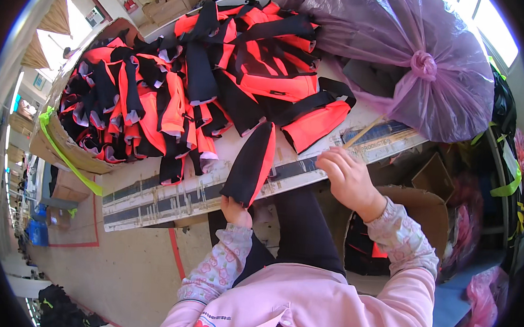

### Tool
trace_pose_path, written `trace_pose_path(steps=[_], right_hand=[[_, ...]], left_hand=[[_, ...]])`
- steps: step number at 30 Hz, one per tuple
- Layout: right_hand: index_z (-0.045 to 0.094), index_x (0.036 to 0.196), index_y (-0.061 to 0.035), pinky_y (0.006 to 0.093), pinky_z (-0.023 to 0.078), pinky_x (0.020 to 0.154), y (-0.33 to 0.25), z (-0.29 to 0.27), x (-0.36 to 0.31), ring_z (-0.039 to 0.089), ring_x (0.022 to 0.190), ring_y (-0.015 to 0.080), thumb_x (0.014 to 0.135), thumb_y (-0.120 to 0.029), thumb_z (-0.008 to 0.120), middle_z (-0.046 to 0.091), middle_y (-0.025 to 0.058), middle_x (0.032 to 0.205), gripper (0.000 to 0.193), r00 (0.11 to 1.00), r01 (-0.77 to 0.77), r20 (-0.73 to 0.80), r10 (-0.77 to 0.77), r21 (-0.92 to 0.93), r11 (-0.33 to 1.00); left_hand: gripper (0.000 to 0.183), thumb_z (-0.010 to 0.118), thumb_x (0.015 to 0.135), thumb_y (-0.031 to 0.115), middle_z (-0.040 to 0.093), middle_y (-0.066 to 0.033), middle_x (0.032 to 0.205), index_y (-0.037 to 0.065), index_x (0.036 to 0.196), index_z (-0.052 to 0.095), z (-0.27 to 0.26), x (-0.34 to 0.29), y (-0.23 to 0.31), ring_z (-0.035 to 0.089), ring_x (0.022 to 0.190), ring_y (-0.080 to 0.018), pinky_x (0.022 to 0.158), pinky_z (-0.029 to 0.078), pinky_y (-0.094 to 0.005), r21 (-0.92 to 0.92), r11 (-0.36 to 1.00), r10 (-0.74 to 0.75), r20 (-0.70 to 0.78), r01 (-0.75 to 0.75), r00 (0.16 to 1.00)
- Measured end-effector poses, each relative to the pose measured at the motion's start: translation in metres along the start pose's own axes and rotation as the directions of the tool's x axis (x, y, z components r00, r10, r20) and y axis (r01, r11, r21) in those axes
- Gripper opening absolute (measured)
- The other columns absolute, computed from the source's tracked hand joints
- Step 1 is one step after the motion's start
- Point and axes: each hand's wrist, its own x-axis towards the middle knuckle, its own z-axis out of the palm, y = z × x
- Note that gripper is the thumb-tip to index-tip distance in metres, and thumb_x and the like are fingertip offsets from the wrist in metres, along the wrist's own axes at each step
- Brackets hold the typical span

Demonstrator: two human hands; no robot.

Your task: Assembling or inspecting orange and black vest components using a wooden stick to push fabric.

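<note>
My left hand (236, 212) is closed on the lower end of a black and neon-orange fabric sleeve (252, 166), which stands up over the table's front edge. In my right hand (345, 177), the fingers pinch a thin tan stick (364, 133) that points up and away to the right. Just beyond it lies another orange and black fabric piece (316, 125) on the white table (198, 187). A large heap of similar pieces (171, 93) covers the table's far and left part. My fingertips on the sleeve's underside are partly hidden.
A tied, translucent purple plastic bag (409, 64) bulges at the table's back right. At the left end, a cardboard box (50, 132) edged with a yellow-green strap holds part of the heap. Below, on my right, an open carton (425, 210) contains black and orange pieces.
</note>
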Motion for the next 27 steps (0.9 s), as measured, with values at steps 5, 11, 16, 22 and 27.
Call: trace_pose_path(steps=[5, 11, 16, 22, 27], right_hand=[[0.051, 0.085, -0.0012, 0.0393, 0.048, 0.087, 0.033, 0.027, -0.063, 0.059, 0.088, 0.033, 0.069, 0.008, 0.052, 0.058, 0.0128, 0.09, 0.019, 0.974, -0.148, -0.147, 0.173, 0.167, 0.975], [0.052, 0.097, -0.0034, 0.0446, 0.032, 0.101, 0.075, 0.046, -0.118, 0.037, 0.122, 0.0378, 0.074, 0.002, 0.058, 0.046, 0.0188, 0.122, 0.024, 0.859, -0.478, 0.117, 0.498, -0.163, 0.863], [0.044, 0.128, -0.0076, 0.0483, 0.026, 0.103, -0.029, 0.044, -0.035, 0.03, 0.126, 0.0425, 0.074, -0.015, 0.068, 0.035, 0.0201, 0.135, 0.059, 0.856, -0.514, 0.291, 0.428, 0.388, 0.765], [0.045, 0.126, -0.0052, 0.039, 0.041, 0.093, -0.026, 0.106, -0.058, 0.047, 0.112, 0.0405, 0.074, -0.012, 0.065, 0.037, 0.0253, 0.133, 0.056, 0.778, -0.568, 0.431, 0.457, 0.173, 0.805], [0.046, 0.124, -0.0057, 0.0447, 0.042, 0.089, -0.054, 0.08, -0.051, 0.05, 0.106, 0.0418, 0.069, -0.019, 0.069, 0.037, 0.0253, 0.132, 0.061, 0.789, -0.584, 0.419, 0.449, 0.287, 0.759]], left_hand=[[0.021, 0.04, 0.091, 0.011, 0.061, -0.0077, 0.097, 0.005, 0.107, 0.053, 0.003, -0.008, -0.011, 0.061, 0.078, -0.0159, 0.063, 0.051, -0.0285, 0.066, 0.993, -0.094, -0.118, 0.103, 0.989], [0.02, 0.047, 0.088, 0.014, 0.058, -0.0048, 0.088, 0.006, 0.106, 0.052, 0.028, -0.027, -0.009, 0.059, 0.072, -0.0132, 0.059, 0.053, -0.0276, 0.185, 0.923, -0.359, 0.097, 0.337, 0.928], [0.025, 0.046, 0.088, 0.013, 0.056, -0.0047, 0.09, 0.005, 0.111, 0.049, 0.035, -0.036, 0.0, 0.058, 0.075, -0.0125, 0.064, 0.054, -0.0297, 0.221, 0.917, -0.372, 0.181, 0.331, 0.91], [0.028, 0.044, 0.089, 0.014, 0.057, -0.0089, 0.101, 0.005, 0.115, 0.048, 0.043, -0.054, -0.007, 0.061, 0.087, -0.0184, 0.071, 0.056, -0.0345, 0.218, 0.861, -0.507, 0.293, 0.459, 0.811], [0.041, 0.043, 0.093, 0.036, 0.06, -0.0118, 0.101, 0.003, 0.115, 0.048, 0.024, -0.059, -0.02, 0.063, 0.088, -0.0256, 0.08, 0.052, -0.0435, 0.274, 0.779, -0.627, 0.301, 0.565, 0.718]])
